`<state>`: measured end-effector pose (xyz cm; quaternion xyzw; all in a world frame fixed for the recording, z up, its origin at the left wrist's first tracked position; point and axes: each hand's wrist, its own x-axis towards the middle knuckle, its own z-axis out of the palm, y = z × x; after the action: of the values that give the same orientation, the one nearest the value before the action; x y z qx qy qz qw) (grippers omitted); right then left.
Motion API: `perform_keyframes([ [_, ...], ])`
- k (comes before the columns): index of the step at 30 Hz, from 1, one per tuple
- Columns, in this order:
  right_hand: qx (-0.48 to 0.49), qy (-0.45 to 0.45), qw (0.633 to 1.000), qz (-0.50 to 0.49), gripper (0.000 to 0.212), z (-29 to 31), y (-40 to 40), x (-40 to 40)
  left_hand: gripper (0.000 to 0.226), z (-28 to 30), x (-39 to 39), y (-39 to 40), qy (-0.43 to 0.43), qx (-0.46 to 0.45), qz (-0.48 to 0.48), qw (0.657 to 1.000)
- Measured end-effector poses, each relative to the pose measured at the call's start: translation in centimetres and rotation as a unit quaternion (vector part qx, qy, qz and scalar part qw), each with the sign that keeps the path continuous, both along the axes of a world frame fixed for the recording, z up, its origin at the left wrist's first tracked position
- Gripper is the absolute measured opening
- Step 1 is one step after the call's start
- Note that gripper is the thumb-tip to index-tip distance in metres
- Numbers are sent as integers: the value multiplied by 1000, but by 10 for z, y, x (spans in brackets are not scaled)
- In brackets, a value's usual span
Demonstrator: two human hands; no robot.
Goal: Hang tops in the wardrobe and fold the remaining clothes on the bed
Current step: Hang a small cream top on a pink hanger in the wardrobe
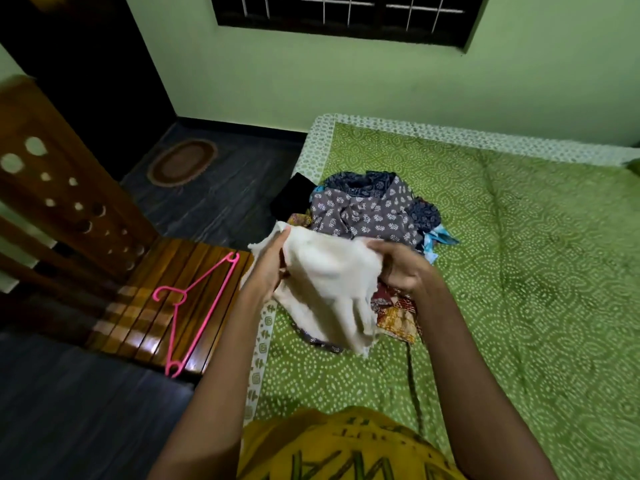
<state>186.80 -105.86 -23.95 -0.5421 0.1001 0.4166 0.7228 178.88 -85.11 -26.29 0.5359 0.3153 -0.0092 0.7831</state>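
Pink hanger [194, 306] lies on the wooden bench [152, 320] at left; my left hand [268, 268] and right hand [403, 268] each pinch the cream garment [332, 289] above the bed's edge; behind it, the clothes pile [367, 209] sits on the green bedspread [519, 271]; green wall [346, 74] beyond.

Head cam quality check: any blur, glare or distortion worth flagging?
Head view: dim, greenish room light; white cloth looks soft and slightly blurred between left hand and right hand; glare streaks on the wooden slats by the pink hanger; wide-angle bending at the edges.
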Motion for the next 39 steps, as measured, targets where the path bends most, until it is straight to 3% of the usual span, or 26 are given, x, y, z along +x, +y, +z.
perform_keyframes([
  [2,166,47,977,-129,38,-10,-13,6,47,8,4,8,-13,-14,0,1000],
  [4,200,46,973,-104,48,-5,-21,-1,37,17,6,12,-47,-16,-28,998],
  [7,57,6,998,18,51,-5,-25,-10,33,25,7,7,-73,-17,-60,995],
  [9,-3,6,999,49,50,-3,-26,-8,32,26,6,-1,-80,-27,-62,994],
  [11,-29,26,999,33,37,6,-30,-15,21,25,6,-8,-85,-39,-48,994],
  [13,-37,-20,999,-23,6,6,-36,-28,16,22,7,-11,-97,-34,-33,994],
  [16,-47,-133,975,-174,21,-6,-40,-46,62,6,5,-14,-38,48,-117,991],
  [18,-61,-112,971,-202,31,-16,-32,-42,76,-4,-3,-31,20,64,-213,975],
  [19,-74,-91,971,-208,33,-15,-24,-36,78,-8,-7,-41,35,47,-226,972],
  [21,-83,-60,980,-170,25,3,-11,-25,58,-3,-9,-58,20,8,-170,985],
  [23,-46,-31,990,-132,19,11,-8,-11,39,6,-2,-59,-24,-34,-99,994],
  [25,-22,-18,989,-142,24,16,-14,-5,35,17,5,-51,-89,-111,-50,989],
  [27,57,-13,986,-155,48,14,-22,1,39,32,10,-49,-140,-184,-27,973],
  [29,180,4,960,-215,79,8,-26,-1,40,48,13,-57,-158,-232,-30,959],
  [31,253,5,932,-261,88,-1,-24,-6,41,58,17,-68,-166,-257,-38,951],
  [33,182,-49,960,-206,85,1,-16,-14,40,64,20,-76,-159,-256,-39,953],
  [35,72,-149,985,-50,82,5,-10,-22,28,70,21,-82,-141,-219,-65,963],
  [37,-42,-233,969,73,74,8,-3,-24,26,80,15,-87,-133,-181,-110,968],
  [39,-138,-303,940,75,50,9,5,-23,28,86,11,-88,-142,-188,-127,964],
])
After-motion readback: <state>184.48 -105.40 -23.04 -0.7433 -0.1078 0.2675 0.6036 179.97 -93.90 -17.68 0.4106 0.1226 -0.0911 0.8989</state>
